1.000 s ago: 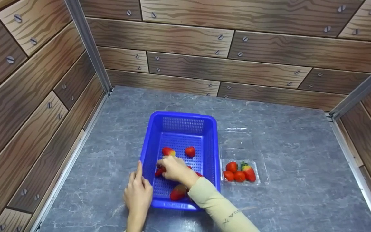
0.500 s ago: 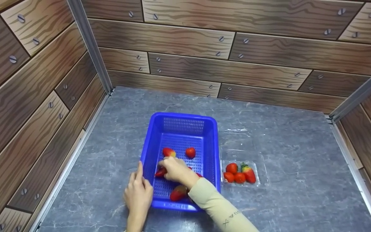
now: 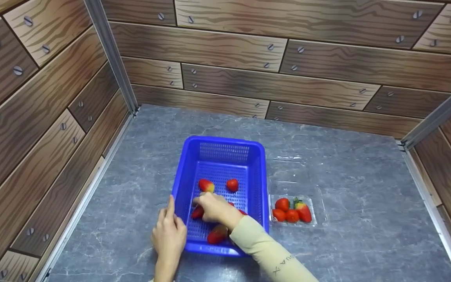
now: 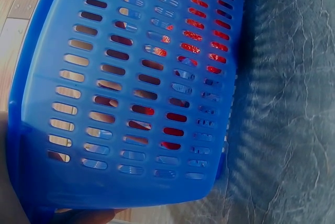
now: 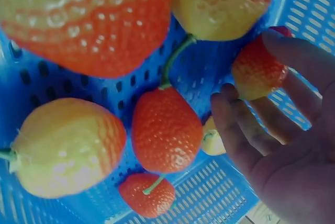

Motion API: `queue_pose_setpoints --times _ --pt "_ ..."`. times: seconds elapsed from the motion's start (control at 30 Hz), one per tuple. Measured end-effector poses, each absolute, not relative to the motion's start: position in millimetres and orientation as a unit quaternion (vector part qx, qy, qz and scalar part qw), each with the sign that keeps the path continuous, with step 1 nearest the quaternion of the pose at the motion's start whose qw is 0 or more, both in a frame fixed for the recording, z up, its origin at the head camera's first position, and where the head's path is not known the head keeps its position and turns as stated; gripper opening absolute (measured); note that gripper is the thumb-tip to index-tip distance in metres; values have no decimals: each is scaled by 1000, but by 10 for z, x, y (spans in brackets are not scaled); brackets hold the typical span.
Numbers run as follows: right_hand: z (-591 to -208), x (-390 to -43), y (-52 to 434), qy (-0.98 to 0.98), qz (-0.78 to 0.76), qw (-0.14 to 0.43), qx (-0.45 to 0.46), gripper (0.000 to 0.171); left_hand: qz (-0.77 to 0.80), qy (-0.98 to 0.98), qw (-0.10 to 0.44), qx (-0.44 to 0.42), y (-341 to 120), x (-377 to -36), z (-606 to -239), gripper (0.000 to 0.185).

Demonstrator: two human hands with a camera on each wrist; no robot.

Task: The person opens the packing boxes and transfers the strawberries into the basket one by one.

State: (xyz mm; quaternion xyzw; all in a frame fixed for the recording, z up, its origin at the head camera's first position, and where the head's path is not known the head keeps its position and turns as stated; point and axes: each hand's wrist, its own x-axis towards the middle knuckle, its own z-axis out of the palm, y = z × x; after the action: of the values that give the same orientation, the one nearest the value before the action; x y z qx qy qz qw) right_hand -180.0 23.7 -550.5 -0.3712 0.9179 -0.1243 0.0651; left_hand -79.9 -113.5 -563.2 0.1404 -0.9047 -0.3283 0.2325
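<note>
Right hand: the right hand (image 3: 215, 207) is down inside the blue basket (image 3: 257, 184). In the right wrist view its fingers (image 5: 246, 135) are spread out loosely, so the grip is loose and holds nothing. One fingertip touches a small strawberry (image 5: 259, 72).
Left hand: the left hand (image 3: 168, 235) rests against the outside of the basket's left wall. Its fingers look straight and flat on the plastic, with no pinch.
Strawberries: several lie on the basket floor. Two sit further back (image 3: 206, 185) and (image 3: 232, 184). One lies just left of the right hand (image 3: 197, 212), and one lies under the wrist (image 3: 216, 234).
What changed: a moment ago the berry by the right hand lay a bit higher and more to the left. Now it lies lower, close by the fingers. The hand has hardly moved, so it seems to be sorting through the berries, not lifting one yet.
Clear box: a clear box (image 3: 319, 203) with more strawberries stands just right of the basket on the grey worktop (image 3: 366, 196).
</note>
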Motion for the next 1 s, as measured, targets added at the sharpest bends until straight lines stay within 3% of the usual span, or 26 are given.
queue_pose_setpoints --times 0.33,0.57,1.0 --pt "-5132 -1809 341 920 -138 80 -359 46 -324 -909 223 140 -1147 -798 -5631 58" --pt "-4822 -1795 568 923 -157 68 -344 39 -325 -908 224 139 -1141 -798 -5622 59" --pt "-4403 -1878 1301 926 -254 -15 -279 28 -330 -907 218 143 -1144 -787 -5615 58"
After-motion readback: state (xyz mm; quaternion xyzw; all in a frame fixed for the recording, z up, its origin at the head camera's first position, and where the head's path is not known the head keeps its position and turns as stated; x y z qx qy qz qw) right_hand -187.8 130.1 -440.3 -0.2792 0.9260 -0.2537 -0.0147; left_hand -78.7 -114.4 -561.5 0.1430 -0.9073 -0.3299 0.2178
